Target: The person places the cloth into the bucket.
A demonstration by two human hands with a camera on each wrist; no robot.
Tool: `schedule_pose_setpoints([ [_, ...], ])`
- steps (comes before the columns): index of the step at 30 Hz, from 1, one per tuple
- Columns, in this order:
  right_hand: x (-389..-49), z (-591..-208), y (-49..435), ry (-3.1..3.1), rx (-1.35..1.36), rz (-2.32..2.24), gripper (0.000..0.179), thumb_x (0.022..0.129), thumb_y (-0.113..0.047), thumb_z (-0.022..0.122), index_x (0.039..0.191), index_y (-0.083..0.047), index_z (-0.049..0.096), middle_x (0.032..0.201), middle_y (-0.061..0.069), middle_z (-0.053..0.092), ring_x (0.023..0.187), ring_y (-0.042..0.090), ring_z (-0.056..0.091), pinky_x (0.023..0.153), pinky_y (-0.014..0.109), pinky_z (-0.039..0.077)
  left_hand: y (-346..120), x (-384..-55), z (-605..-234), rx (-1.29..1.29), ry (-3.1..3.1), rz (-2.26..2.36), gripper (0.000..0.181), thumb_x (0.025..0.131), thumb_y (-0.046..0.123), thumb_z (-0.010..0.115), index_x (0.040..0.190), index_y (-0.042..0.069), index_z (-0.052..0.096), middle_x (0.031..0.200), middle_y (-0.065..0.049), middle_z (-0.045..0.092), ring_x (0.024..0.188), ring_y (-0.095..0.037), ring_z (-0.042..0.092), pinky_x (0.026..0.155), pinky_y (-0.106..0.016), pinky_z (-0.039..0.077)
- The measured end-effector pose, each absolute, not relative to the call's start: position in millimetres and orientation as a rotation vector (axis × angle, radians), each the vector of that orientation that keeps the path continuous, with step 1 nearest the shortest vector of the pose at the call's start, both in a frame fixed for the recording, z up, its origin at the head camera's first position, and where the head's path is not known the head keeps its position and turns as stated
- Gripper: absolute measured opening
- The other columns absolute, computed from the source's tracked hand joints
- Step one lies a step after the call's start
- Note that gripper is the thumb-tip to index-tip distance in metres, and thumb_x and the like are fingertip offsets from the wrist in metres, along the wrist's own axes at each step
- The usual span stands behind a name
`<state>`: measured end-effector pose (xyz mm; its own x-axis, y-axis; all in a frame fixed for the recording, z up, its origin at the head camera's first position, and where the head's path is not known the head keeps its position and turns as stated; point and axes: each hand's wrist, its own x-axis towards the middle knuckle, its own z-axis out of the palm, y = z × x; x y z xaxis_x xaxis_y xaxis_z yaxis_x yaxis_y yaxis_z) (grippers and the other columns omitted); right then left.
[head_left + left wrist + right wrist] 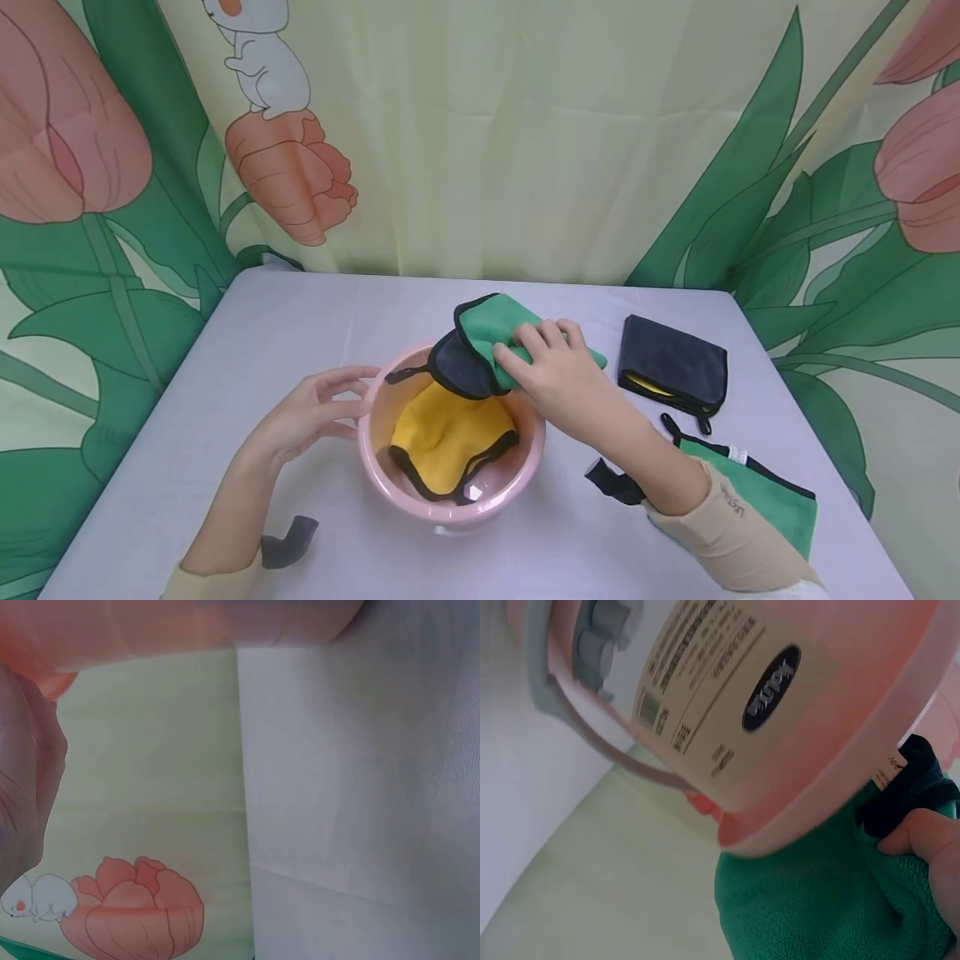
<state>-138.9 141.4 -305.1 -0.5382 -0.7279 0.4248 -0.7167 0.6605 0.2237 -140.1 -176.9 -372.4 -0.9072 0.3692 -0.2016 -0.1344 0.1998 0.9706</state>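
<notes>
Right hand [551, 367]: grips green cloth [510, 321].
Left hand [318, 404]: loose, touching pink bucket [498, 479].
Yellow cloth [442, 433]: between hands, head view only.
Bucket label [712, 697]: right wrist view only.

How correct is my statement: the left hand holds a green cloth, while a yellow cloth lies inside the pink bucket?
Not the left hand: the head view shows the right hand holding the green cloth. A yellow cloth does lie inside the pink bucket.
</notes>
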Motion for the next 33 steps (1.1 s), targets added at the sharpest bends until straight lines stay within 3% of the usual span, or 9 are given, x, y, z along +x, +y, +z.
schedule_pose_setpoints([
  [21, -129.6, -322.4, 104.9, -2.29, 1.331, -0.152, 0.024, 0.082, -0.009, 0.063, 0.102, -0.017, 0.052, 0.087, 0.004, 0.046, 0.078, 0.022, 0.043, 0.073, 0.035, 0.041, -178.5, -140.1, -374.3, 0.27, 2.068, 1.788, 0.052, 0.083, 0.012, 0.064, 0.13, -0.002, 0.045, 0.096, -0.014, 0.055, 0.082, -0.023, 0.063, 0.069, -0.041, 0.055],
  [33, -132.5, -334.2, 94.9, -2.296, 1.457, -0.088, 0.022, 0.081, -0.012, 0.063, 0.098, -0.018, 0.051, 0.086, 0.003, 0.046, 0.078, 0.022, 0.042, 0.077, 0.033, 0.038, -179.8, -139.8, -373.8, 0.274, 2.042, 1.811, 0.053, 0.083, 0.01, 0.063, 0.131, -0.004, 0.043, 0.096, -0.011, 0.055, 0.081, -0.02, 0.063, 0.069, -0.04, 0.056],
])
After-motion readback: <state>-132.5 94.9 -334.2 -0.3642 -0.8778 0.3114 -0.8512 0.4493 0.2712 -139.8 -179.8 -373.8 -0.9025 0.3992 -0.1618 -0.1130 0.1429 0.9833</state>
